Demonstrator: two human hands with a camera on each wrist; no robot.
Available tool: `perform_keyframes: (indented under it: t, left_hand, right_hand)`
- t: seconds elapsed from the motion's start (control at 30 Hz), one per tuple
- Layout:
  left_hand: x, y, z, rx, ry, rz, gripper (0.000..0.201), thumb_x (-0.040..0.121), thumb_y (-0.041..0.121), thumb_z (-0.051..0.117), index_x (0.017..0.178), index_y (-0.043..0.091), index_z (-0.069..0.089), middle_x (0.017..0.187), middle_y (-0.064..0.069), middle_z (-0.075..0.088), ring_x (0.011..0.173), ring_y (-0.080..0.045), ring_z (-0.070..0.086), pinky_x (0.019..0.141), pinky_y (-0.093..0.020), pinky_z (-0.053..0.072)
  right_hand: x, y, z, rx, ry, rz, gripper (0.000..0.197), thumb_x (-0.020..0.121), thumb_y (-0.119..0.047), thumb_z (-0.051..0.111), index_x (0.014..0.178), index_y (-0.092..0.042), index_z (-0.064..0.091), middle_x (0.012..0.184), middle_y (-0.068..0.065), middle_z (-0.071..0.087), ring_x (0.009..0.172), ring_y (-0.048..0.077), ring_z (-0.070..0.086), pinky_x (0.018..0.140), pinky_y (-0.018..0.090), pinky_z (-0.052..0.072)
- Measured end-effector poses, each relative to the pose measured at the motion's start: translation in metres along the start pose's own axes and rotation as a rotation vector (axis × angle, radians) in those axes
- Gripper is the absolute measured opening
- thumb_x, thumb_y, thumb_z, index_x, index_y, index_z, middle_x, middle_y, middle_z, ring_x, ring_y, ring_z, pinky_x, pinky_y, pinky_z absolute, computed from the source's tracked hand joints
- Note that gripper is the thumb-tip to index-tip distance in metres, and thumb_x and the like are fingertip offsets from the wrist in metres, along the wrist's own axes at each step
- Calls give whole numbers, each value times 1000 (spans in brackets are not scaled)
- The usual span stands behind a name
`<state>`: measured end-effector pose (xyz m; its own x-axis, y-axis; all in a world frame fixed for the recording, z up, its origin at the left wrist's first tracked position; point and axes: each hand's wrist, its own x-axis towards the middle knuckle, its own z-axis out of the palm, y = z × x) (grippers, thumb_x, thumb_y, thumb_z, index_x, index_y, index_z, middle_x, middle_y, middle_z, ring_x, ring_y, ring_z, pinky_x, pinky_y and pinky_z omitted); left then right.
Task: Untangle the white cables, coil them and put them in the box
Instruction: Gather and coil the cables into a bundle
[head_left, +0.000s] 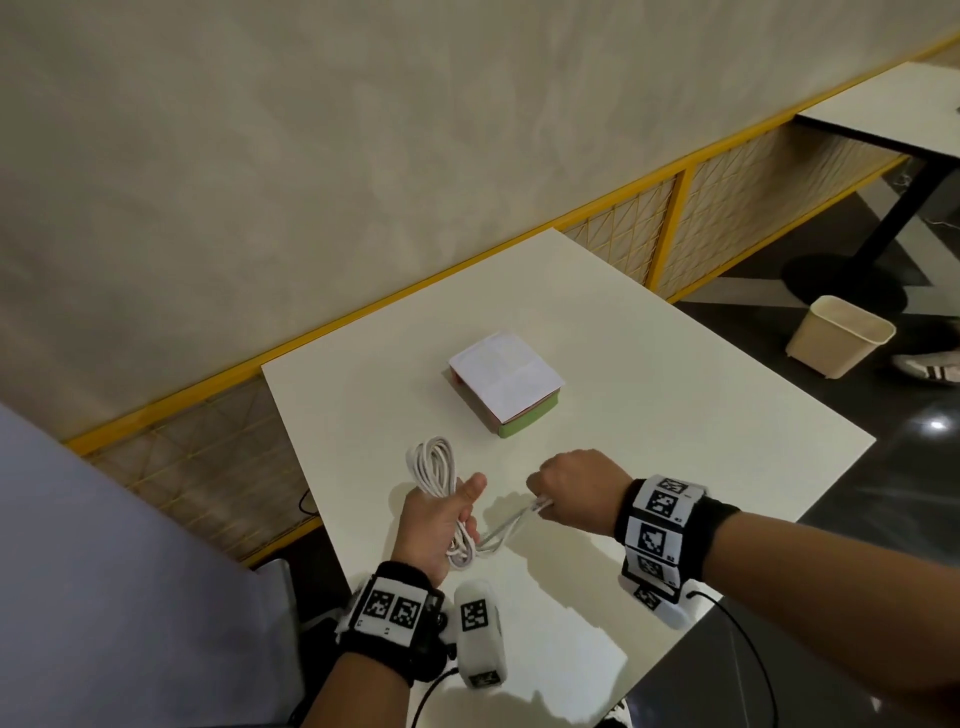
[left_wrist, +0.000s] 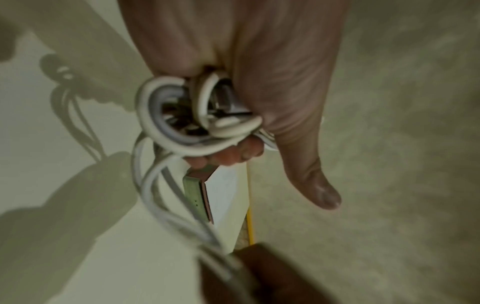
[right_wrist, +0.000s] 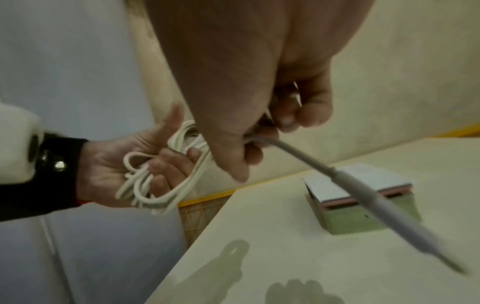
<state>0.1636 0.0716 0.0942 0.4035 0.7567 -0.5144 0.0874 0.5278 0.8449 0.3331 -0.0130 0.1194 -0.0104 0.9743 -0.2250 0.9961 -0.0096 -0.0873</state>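
Above table (head_left: 649, 415): left hand (head_left: 436, 525) grips coiled white cables (head_left: 436, 467); right hand (head_left: 574, 488) pinches loose strands.

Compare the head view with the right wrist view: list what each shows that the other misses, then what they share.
Head view only: the waste bin on the floor, a striped shoe, a second table.
Right wrist only: a connector end sticking out past the right hand.
Both: the left hand gripping the coiled white cables, and the box on the table.

One box (head_left: 506, 383), one bundle of white cables (head_left: 439, 475), two hands, one bin (head_left: 839, 335).
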Motion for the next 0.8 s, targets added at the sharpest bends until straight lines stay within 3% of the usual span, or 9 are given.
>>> perform_keyframes:
  t: [0.13, 0.23, 0.33, 0.43, 0.5, 0.57, 0.67, 0.73, 0.8]
  left_hand:
    - [-5, -7, 11, 316, -115, 99, 32, 70, 15, 83, 67, 5, 52, 53, -11, 47, 43, -19, 46, 50, -27, 38]
    - [-8, -5, 19, 394, -204, 134, 30, 65, 14, 86, 73, 6, 58, 60, -7, 54, 49, -17, 51, 51, -26, 41]
    - [-9, -2, 18, 519, -284, 129, 28, 62, 18, 87, 81, 9, 68, 66, 1, 67, 56, -11, 59, 57, -24, 46]
    - [-13, -1, 20, 587, -272, 90, 17, 63, 15, 85, 70, 15, 69, 55, 5, 65, 48, -10, 58, 54, -22, 45]
    - [-15, 0, 24, 605, -217, 92, 14, 66, 14, 79, 61, 14, 65, 49, 0, 60, 43, -15, 55, 53, -24, 43]
    - [-15, 2, 26, 621, -179, 115, 11, 70, 15, 74, 62, 12, 66, 51, -6, 61, 43, -17, 56, 52, -22, 43]
    - [-13, 6, 24, 588, -179, 104, 7, 74, 15, 72, 71, 11, 67, 58, -9, 62, 45, -16, 58, 47, -19, 44]
    - [-11, 4, 21, 590, -192, 78, 7, 75, 18, 72, 73, 14, 67, 61, -5, 63, 52, -16, 60, 53, -20, 45]
    - [-10, -1, 18, 587, -189, 60, 5, 75, 20, 72, 76, 15, 69, 67, -1, 66, 64, -15, 61, 61, -22, 46]
  right_hand:
    - [4, -16, -5, -229, 211, -74, 26, 49, -24, 81, 62, -19, 59, 51, -5, 56, 48, 18, 56, 36, 21, 33]
    - [6, -20, -3, -211, 352, -105, 36, 43, -19, 81, 72, -18, 59, 56, -4, 57, 50, 17, 54, 37, 23, 37]
    - [4, -17, 0, -168, 396, -130, 34, 45, -14, 78, 71, -18, 56, 59, -5, 57, 52, 17, 54, 36, 23, 39]
    - [2, -15, 0, -97, 392, -176, 37, 46, -11, 78, 73, -17, 54, 62, -4, 58, 52, 17, 53, 37, 22, 34]
    - [2, -16, 1, -12, 428, -196, 46, 47, -6, 75, 83, -16, 49, 68, -1, 58, 55, 19, 54, 37, 23, 33]
    - [1, -15, 0, 132, 448, -214, 53, 54, 3, 70, 95, -15, 43, 77, 6, 58, 59, 25, 55, 40, 25, 37]
    - [-3, -10, -2, 369, 404, -214, 62, 67, 10, 61, 114, -20, 36, 103, 15, 56, 62, 29, 57, 48, 28, 43]
    - [-4, -4, -6, 506, 372, -115, 68, 75, 0, 62, 126, -31, 29, 123, 10, 45, 72, 23, 60, 61, 35, 53]
    - [-3, 3, -10, 610, 275, -14, 69, 80, -12, 66, 135, -31, 28, 117, -3, 44, 76, 17, 58, 74, 34, 53]
